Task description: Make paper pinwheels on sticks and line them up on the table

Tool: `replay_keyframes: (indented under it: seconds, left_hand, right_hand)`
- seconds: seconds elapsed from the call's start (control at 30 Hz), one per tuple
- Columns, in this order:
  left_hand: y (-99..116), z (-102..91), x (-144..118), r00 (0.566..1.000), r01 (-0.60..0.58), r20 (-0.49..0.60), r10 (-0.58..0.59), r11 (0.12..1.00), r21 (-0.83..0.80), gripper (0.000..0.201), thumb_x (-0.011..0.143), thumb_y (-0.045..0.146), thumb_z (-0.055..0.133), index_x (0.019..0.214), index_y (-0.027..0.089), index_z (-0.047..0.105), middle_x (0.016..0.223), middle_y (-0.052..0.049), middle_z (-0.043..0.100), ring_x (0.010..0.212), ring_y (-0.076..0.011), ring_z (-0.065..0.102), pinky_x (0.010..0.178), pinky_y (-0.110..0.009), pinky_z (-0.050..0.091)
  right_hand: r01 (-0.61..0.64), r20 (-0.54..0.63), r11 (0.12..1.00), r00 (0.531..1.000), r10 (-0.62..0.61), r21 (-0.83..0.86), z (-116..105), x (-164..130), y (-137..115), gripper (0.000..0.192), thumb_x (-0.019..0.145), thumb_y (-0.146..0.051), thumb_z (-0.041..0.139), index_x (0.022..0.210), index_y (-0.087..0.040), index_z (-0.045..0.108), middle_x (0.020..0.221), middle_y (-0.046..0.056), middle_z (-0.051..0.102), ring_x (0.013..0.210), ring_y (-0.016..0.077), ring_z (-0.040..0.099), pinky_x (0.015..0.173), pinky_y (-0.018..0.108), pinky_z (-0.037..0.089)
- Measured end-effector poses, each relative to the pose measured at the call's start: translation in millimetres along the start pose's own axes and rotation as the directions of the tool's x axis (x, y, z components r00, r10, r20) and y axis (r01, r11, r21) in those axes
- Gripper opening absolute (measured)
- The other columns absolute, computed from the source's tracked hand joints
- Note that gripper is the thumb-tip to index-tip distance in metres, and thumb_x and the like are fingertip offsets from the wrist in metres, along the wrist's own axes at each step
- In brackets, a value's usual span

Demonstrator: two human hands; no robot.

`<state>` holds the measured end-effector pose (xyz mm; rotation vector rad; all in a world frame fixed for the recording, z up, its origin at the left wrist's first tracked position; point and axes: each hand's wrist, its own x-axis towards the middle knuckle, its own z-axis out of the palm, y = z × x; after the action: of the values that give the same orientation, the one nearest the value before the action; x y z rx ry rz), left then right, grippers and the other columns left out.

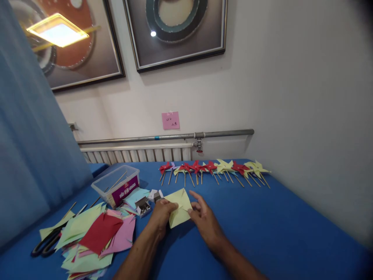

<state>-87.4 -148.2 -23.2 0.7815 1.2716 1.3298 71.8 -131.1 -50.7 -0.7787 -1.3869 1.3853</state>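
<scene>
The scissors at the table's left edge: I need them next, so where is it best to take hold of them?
Probably by the black handle loops of the scissors, coming from the near left: the loops lie bare on the blue table, while the blades run under the paper pile.

Blue-covered table carries everything. Left of the left hand: heap of coloured paper squares, black scissors, clear plastic box, small box of pins. Beyond both hands, a row of pinwheels on sticks.
</scene>
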Motion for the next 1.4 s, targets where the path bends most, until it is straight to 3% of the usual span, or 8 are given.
replay_keyframes:
  seconds: [0.13, 0.23, 0.43, 0.8, 1.1, 1.2, 1.27, 1.4]
  left_hand:
    - [2, 0.2, -1, 1.0, -0.006, -0.008, 0.005, 0.997, -0.083, 0.018, 0.062, 0.021, 0.077, 0.062, 0.017, 0.059, 0.053, -0.003, 0.065, 0.047, -0.0149, 0.056, 0.052, -0.027, 0.041]
    - [2, 2.1, -2, 1.0, -0.002, 0.014, 0.003, 0.992, -0.129, 0.018, 0.059, 0.02, 0.077, 0.062, 0.017, 0.059, 0.055, -0.004, 0.066, 0.048, -0.0152, 0.057, 0.052, -0.027, 0.043]
    - [1, 2.5, -3, 1.0, -0.02, -0.003, 0.02, 0.989, -0.145, 0.019, 0.058, 0.019, 0.077, 0.062, 0.017, 0.058, 0.053, -0.002, 0.064, 0.047, -0.0141, 0.056, 0.051, -0.026, 0.041]
    - [-1, 3.3, -2, 0.995, -0.012, 0.098, 0.025, 0.991, -0.131, 0.016, 0.061, 0.024, 0.076, 0.063, 0.014, 0.064, 0.055, -0.002, 0.063, 0.049, -0.0124, 0.051, 0.052, -0.026, 0.035]
    - [-9, 2.7, 1, 0.996, -0.021, 0.083, 0.021, 1.0, 0.004, 0.023, 0.06, 0.032, 0.081, 0.064, 0.018, 0.062, 0.054, 0.001, 0.061, 0.048, -0.0119, 0.048, 0.053, -0.026, 0.034]
    - [-10, 5.1, 0, 0.996, -0.023, 0.089, 0.021, 1.0, 0.016, 0.023, 0.058, 0.032, 0.081, 0.064, 0.018, 0.063, 0.055, 0.002, 0.062, 0.049, -0.0115, 0.048, 0.053, -0.026, 0.032]
    - [-11, 6.8, -1, 0.996, -0.016, 0.087, 0.016, 1.0, 0.006, 0.023, 0.055, 0.03, 0.081, 0.064, 0.018, 0.064, 0.055, 0.001, 0.062, 0.049, -0.0114, 0.048, 0.053, -0.026, 0.032]
    - [-11, 7.6, 0, 0.995, 0.003, 0.101, 0.001, 1.0, -0.031, 0.026, 0.052, 0.029, 0.082, 0.066, 0.017, 0.064, 0.057, -0.001, 0.065, 0.05, -0.0119, 0.05, 0.054, -0.025, 0.034]
  right_hand:
    - [0.069, 0.099, 0.992, 0.993, -0.058, -0.11, 2, -6, -2, 0.069, 0.08, -0.02, 0.061, 0.148, -0.028, 0.051, 0.128, 0.008, 0.071, 0.103, 0.0221, 0.071, 0.094, 0.037, 0.055]
    - [0.127, 0.089, 0.947, 0.99, -0.105, -0.294, 1, -9, -4, 0.063, 0.076, -0.017, 0.062, 0.138, -0.028, 0.061, 0.139, 0.008, 0.064, 0.12, 0.0249, 0.065, 0.102, 0.039, 0.051]
    - [0.18, 0.129, 0.857, 0.983, -0.134, -0.482, -2, -10, -8, 0.055, 0.07, -0.015, 0.068, 0.123, -0.027, 0.069, 0.158, 0.009, 0.046, 0.144, 0.029, 0.048, 0.121, 0.047, 0.035]
    - [0.271, 0.122, 0.849, 0.963, -0.242, -0.454, -4, -11, -1, 0.014, 0.091, -0.032, 0.063, 0.097, -0.026, 0.074, 0.156, 0.008, 0.049, 0.142, 0.0276, 0.049, 0.119, 0.045, 0.038]
    - [0.069, -0.084, 0.911, 0.99, -0.112, -0.407, -3, -2, -4, 0.02, 0.088, -0.036, 0.061, 0.072, -0.023, 0.065, 0.149, 0.013, 0.057, 0.139, 0.0308, 0.053, 0.111, 0.044, 0.041]
    - [0.061, -0.087, 0.918, 0.991, -0.103, -0.391, -4, 0, -3, 0.021, 0.084, -0.036, 0.062, 0.069, -0.022, 0.064, 0.137, 0.012, 0.066, 0.131, 0.0311, 0.058, 0.104, 0.04, 0.045]
    - [0.066, -0.075, 0.922, 0.992, -0.102, -0.381, -3, 1, -3, 0.02, 0.082, -0.035, 0.062, 0.066, -0.022, 0.062, 0.114, 0.009, 0.073, 0.111, 0.028, 0.066, 0.091, 0.035, 0.048]
    - [-0.023, -0.089, 0.914, 0.996, -0.014, -0.405, -1, 0, -4, 0.019, 0.079, -0.035, 0.06, 0.065, -0.023, 0.057, 0.066, -0.003, 0.058, 0.067, 0.0171, 0.054, 0.064, 0.027, 0.039]
